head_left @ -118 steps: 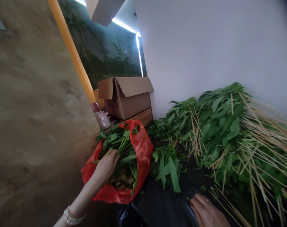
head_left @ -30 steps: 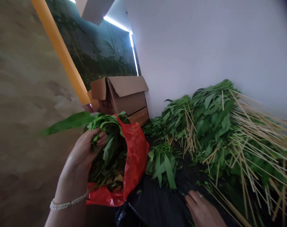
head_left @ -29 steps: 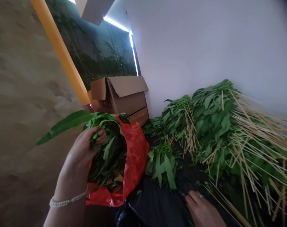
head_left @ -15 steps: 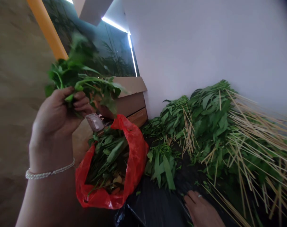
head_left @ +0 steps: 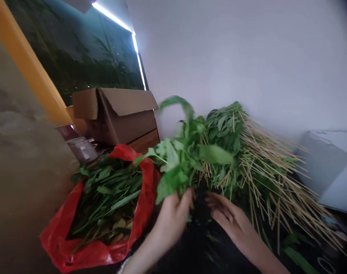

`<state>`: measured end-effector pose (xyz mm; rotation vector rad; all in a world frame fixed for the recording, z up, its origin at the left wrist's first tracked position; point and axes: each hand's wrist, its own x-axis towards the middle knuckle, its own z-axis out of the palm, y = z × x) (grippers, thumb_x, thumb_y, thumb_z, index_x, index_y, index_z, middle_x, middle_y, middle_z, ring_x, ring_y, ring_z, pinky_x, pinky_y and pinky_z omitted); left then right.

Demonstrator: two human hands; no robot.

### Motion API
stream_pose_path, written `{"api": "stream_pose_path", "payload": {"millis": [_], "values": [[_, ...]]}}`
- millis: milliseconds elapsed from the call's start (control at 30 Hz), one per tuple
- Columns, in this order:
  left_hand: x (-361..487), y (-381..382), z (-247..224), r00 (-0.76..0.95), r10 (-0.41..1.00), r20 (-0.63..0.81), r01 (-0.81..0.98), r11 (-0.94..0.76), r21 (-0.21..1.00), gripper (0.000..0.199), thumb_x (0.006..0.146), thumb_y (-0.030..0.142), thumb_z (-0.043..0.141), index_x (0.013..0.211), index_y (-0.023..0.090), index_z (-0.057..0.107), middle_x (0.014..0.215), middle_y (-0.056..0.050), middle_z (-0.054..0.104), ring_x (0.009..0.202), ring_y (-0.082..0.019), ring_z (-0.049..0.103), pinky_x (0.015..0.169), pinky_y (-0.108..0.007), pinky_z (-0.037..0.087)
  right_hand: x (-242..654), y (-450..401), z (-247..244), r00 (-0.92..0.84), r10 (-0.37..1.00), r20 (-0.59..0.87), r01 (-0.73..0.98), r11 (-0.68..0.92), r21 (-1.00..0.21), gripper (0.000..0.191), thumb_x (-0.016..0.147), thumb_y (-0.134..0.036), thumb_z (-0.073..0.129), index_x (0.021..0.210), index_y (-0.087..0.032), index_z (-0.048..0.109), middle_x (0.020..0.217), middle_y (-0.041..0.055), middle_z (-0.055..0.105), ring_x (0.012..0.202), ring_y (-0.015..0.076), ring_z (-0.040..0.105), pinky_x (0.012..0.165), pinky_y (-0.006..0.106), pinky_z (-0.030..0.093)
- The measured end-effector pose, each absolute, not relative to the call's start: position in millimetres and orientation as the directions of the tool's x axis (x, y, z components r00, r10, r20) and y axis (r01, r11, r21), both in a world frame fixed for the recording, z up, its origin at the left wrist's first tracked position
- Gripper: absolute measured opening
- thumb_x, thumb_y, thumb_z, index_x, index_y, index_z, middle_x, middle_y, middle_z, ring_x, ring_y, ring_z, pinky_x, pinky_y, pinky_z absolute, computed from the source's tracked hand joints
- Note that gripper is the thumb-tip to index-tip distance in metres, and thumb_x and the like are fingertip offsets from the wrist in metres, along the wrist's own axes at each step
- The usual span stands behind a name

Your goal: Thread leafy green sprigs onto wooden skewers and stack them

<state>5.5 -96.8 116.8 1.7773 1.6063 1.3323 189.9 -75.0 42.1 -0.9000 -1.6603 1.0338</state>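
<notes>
A bunch of leafy green vegetable stems (head_left: 184, 152) is gripped upright in my left hand (head_left: 173, 213), leaves on top, blurred by motion. Just right of it, my right hand (head_left: 233, 224) has its fingers apart and curved, holding nothing. A red plastic bag (head_left: 149, 190) stands open to the left, filled with loose greens (head_left: 113, 186) and some yellowish scraps. Behind and right of my hands lie tied bundles of greens (head_left: 224, 129), with thin wooden sticks (head_left: 276, 171) fanning out to the right. Black sheeting (head_left: 187, 247) lies below my hands.
An open cardboard box (head_left: 130, 123) sits behind the bag, near a clear jar (head_left: 82, 150). A white box (head_left: 333, 167) stands at the far right. The pale wall (head_left: 233, 57) rises behind the bundles, and an orange post (head_left: 30, 64) stands at left.
My left hand has brought the bunch down and right, from above the bag to over the black sheeting. My right hand has risen beside it. The view has turned right.
</notes>
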Motion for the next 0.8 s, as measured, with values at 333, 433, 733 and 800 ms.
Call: {"api": "stream_pose_path", "payload": {"millis": [333,433,733,800], "values": [[67,-112,22,0.488,0.873,-0.020,0.854,-0.472,0.220,0.044,0.076,0.020,0.070,0.117,0.012,0.058,0.093,-0.013,0.072,0.082,-0.028,0.071,0.070,-0.034,0.058,175,-73,25,0.018,0.986,-0.166,-0.341,-0.150,-0.928,0.047,0.059,-0.055,0.081,0.080,-0.015,0.069,0.074,0.0086,0.072,0.074,0.0282,0.070,0.071,0.040,0.055],[40,-118,23,0.669,0.741,0.061,0.669,-0.636,0.383,0.055,0.080,0.030,0.069,0.130,0.020,0.049,0.102,-0.009,0.072,0.083,-0.022,0.070,0.070,-0.027,0.057,200,-71,34,-0.009,0.999,-0.051,-0.190,-0.052,-0.980,0.040,0.066,-0.054,0.077,0.075,-0.016,0.068,0.070,0.0051,0.070,0.064,0.0221,0.066,0.063,0.034,0.052],[-21,-35,1,0.612,0.748,0.257,0.775,-0.632,-0.005,0.047,0.086,0.028,0.062,0.132,0.020,0.053,0.142,-0.016,0.048,0.134,-0.034,0.040,0.102,-0.049,0.042,249,-63,85,-0.023,0.986,0.168,0.276,0.168,-0.946,0.041,0.079,-0.057,0.061,0.068,-0.018,0.068,0.064,0.0046,0.064,0.064,0.0204,0.062,0.056,0.029,0.047],[-37,-22,-7,0.562,0.808,0.178,0.824,-0.564,-0.046,0.050,0.085,0.033,0.064,0.131,0.019,0.053,0.142,-0.018,0.048,0.133,-0.035,0.041,0.105,-0.055,0.036,249,-64,84,-0.023,0.976,0.216,0.315,0.212,-0.925,0.041,0.082,-0.056,0.058,0.065,-0.020,0.067,0.070,0.0068,0.068,0.069,0.0221,0.064,0.058,0.029,0.048]]}}
